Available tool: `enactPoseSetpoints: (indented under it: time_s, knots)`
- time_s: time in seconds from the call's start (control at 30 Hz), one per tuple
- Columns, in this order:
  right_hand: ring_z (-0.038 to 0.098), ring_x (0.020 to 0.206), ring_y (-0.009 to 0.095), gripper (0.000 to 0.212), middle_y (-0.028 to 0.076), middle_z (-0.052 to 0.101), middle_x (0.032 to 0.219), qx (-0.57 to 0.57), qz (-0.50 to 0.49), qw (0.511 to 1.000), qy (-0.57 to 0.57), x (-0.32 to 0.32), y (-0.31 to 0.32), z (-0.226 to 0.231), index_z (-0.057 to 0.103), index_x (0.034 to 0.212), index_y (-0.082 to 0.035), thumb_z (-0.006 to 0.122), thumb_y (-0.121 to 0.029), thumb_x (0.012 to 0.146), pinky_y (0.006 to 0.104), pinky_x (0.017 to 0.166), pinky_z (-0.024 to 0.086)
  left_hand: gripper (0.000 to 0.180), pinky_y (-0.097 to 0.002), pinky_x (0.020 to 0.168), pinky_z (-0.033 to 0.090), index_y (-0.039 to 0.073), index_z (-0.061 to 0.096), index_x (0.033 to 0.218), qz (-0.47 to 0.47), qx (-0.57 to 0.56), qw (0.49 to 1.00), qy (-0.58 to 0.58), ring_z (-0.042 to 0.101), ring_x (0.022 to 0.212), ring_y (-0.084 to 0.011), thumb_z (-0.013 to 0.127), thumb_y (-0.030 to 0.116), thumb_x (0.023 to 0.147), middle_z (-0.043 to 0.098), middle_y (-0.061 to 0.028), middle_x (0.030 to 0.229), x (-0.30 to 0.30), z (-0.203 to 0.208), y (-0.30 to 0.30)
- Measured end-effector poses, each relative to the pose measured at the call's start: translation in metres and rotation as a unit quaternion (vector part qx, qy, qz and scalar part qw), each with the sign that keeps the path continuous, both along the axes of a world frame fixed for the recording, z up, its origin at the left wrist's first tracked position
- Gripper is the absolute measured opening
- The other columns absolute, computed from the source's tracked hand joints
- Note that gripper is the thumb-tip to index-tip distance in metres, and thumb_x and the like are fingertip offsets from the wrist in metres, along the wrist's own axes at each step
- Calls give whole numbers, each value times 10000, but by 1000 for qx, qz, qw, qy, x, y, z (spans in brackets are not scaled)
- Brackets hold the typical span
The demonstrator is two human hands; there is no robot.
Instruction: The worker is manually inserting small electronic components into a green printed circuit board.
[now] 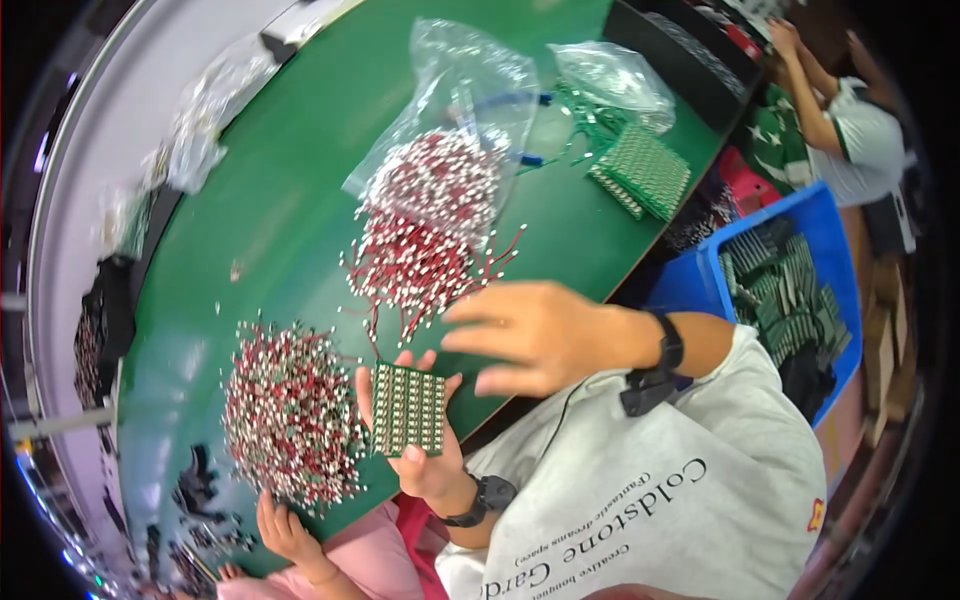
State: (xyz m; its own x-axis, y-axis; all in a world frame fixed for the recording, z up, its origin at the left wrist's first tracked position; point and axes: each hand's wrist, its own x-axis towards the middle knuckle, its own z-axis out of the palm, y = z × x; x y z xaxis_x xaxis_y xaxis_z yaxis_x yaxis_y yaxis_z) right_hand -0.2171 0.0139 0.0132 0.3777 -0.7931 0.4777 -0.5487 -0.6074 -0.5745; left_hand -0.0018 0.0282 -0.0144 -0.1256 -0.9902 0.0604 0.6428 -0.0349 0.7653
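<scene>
My left hand [437, 470] is closed around a square green circuit board panel [408, 410], thumb along its near edge and fingertips showing behind its far side. The panel has rows of small metallic parts. My right hand [530, 338] is in the air just right of and above the panel, fingers stretched out and slightly blurred. Nothing shows in it. Beyond the fingers lies a bundle of red wires with white tips [410, 262], partly inside a clear plastic bag [455, 75].
A large heap of red and black wired pieces [290, 415] lies left on the green table [300, 180], beside a co-worker's hand [288, 535]. Stacked green panels [645, 170] lie far right. A blue bin [840, 270] holds dark boards. Another person [850, 130] is beyond.
</scene>
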Motion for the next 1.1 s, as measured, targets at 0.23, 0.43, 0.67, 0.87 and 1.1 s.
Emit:
enactPoseSetpoints:
  time_s: [0.23,0.43,0.67,0.87,1.1]
  knots:
    - [614,787,261,178,76,592,860,-5,16,999,35,-8,-66,18,689,939,-81,722,-69,765,373,657,503,825,-652,939,468,119,174,1537,47,37,997,42,477,1250,-465,561,406,868,413,-269,1423,13,-4,-1]
    - [575,909,259,268,59,536,939,31,134,985,104,31,-87,-2,653,1002,-116,750,-152,755,394,707,488,768,-666,952,446,119,181,1533,111,12,992,55,484,1248,-452,458,486,918,428,-250,1419,4,-4,-6]
    - [529,856,229,177,45,516,890,-28,141,987,77,43,-91,-31,616,873,-83,735,-122,749,376,638,474,751,-648,962,449,95,236,1511,189,-33,980,48,507,1224,-449,439,498,911,445,-253,1398,-7,-13,-9]
    - [586,826,254,108,84,591,872,-29,162,981,-99,38,-104,-20,624,904,-36,683,-54,815,363,640,482,751,-611,957,461,92,208,1520,188,-32,981,34,516,1217,-438,405,485,912,450,-250,1397,-16,-13,-11]
    - [650,770,251,131,109,657,885,71,122,974,-179,28,-98,-13,660,985,-8,643,-20,855,339,654,514,754,-611,956,457,47,176,1521,172,-14,985,11,516,1212,-452,352,467,920,444,-257,1404,-34,-15,-16]
